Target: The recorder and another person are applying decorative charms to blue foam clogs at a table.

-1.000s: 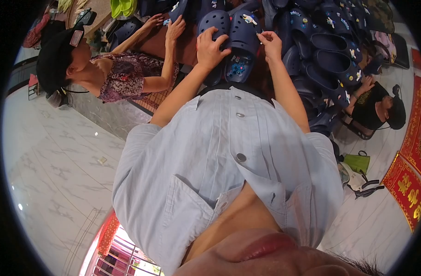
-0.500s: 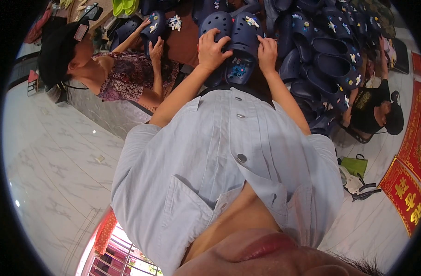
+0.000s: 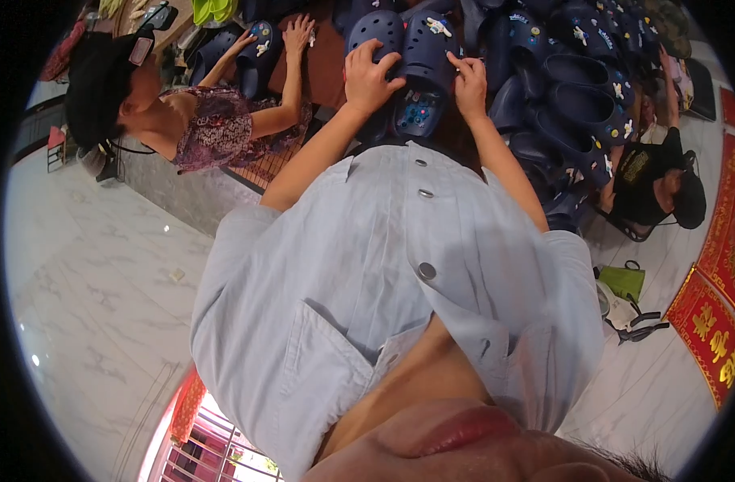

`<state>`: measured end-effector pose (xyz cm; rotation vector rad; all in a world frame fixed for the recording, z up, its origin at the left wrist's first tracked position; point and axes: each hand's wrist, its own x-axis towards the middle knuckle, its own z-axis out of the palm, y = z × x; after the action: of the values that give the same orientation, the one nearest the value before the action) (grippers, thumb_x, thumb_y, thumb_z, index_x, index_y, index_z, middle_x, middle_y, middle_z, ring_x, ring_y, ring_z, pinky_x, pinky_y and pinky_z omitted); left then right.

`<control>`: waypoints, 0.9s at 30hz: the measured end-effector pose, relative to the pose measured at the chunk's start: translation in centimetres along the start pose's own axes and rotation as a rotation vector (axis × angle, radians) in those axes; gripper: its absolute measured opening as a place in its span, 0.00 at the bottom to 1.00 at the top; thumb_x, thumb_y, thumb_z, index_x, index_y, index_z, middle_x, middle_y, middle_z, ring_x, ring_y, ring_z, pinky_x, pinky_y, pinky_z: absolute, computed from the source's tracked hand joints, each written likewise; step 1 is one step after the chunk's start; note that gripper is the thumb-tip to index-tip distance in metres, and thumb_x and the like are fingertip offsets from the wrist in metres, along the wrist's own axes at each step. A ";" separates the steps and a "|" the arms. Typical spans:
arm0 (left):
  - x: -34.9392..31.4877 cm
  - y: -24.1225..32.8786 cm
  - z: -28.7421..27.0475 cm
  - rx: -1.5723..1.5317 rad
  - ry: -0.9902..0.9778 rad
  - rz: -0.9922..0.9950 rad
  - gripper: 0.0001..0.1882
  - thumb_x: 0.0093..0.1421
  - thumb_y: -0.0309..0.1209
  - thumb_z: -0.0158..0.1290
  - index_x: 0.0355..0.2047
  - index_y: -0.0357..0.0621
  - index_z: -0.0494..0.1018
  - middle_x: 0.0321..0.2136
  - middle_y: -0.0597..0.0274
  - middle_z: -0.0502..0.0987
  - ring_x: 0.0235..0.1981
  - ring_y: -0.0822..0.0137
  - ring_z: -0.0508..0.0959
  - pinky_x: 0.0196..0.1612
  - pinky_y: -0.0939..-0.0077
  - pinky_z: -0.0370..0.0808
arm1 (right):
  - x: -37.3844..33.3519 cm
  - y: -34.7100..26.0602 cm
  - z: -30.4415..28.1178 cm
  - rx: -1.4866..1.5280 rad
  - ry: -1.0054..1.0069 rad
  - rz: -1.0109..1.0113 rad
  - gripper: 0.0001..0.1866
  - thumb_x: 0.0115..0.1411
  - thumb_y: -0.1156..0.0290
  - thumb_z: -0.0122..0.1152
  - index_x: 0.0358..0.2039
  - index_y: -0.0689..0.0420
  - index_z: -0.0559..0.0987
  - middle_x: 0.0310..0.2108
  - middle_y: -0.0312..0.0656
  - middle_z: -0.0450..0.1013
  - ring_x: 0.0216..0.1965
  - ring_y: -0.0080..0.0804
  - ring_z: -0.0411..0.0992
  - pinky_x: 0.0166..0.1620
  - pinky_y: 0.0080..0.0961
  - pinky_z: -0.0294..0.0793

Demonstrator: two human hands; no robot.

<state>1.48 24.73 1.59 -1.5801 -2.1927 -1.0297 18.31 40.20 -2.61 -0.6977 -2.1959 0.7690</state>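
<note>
Ornamented clog: one white, blue-touched figure charm (image 3: 440,27) is seen seated on the toe of the navy foam clog with round vent holes (image 3: 422,60); several holes nearer the hands are left unfilled.
Plain clog: no charm is made out on the matching navy perforated foam clog (image 3: 375,30) just beyond the left hand; this one is judged undecorated.
Heel contents: small blue and red ornaments (image 3: 419,111) are seen in the heel of the ornamented clog; whether they are loose cannot be told.
Clog position: the ornamented clog lies between the hands, toe pointing away, its upper right beside the right fingertips.
Left hand (image 3: 370,78): laid over the near part of the plain clog, fingers spread and lightly bent, thumb extended toward the ornamented clog's opening; no closed grip is shown.
Right hand (image 3: 469,87): fingers bent, index tip at the ornamented clog's side; whether a small piece is pinched cannot be told.
Heap: navy foam clogs (image 3: 572,104), many charm-bearing, are piled to the right of the right hand.
Left neighbour: a co-worker's hand (image 3: 299,34) is noted beyond and left of the left hand, on the brown tabletop (image 3: 323,72).
</note>
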 end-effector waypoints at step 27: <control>-1.0 5.3 2.3 0.069 -0.676 0.385 0.08 0.52 0.28 0.48 0.31 0.43 0.75 0.28 0.52 0.76 0.31 0.55 0.79 0.32 0.64 0.77 | -1.3 -1.2 -3.1 0.143 0.034 0.251 0.13 0.54 0.80 0.52 0.40 0.57 0.78 0.35 0.44 0.73 0.39 0.40 0.73 0.43 0.30 0.70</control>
<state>7.08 26.42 1.46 -2.4469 -2.0962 -0.3218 21.14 39.45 -0.51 -0.9173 -2.0220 1.0220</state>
